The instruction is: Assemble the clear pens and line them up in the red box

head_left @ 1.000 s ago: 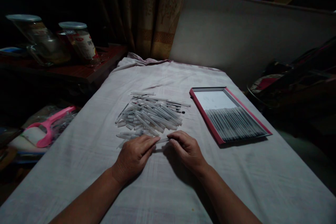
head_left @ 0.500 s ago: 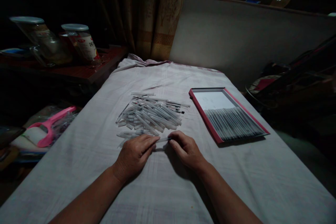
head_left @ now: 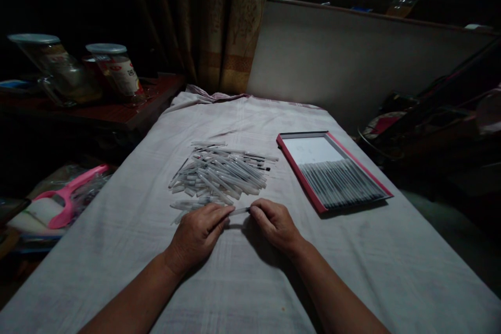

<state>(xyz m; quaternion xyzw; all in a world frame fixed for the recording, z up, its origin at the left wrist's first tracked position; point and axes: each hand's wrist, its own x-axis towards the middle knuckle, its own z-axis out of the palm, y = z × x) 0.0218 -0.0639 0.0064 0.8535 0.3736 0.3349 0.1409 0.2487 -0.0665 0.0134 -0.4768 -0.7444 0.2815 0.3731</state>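
Just in front of a pile of clear pen barrels [head_left: 225,172], my left hand [head_left: 199,232] pinches one end of a slim translucent pen [head_left: 240,211]. The fingers of my right hand [head_left: 276,223] are closed on its dark right end, which they mostly hide. The pen lies level between both hands, a little above the cloth. Loose parts in the pile point various ways, some with black ends. To the right, a shallow red-edged box [head_left: 299,180] holds a row of dark-filled pens [head_left: 344,182] side by side, with bare white bottom above them.
A pale checked cloth [head_left: 235,292] covers the surface. At left, lidded jars [head_left: 123,75] and a glass jug [head_left: 74,81] stand on a dark red table [head_left: 144,102]. A pink handled object [head_left: 72,195] lies lower left. A curtain [head_left: 238,26] hangs behind.
The view has shifted slightly. My right fingers have closed further over the pen's dark end; my left hand keeps its pinch. The pile and the box look the same.
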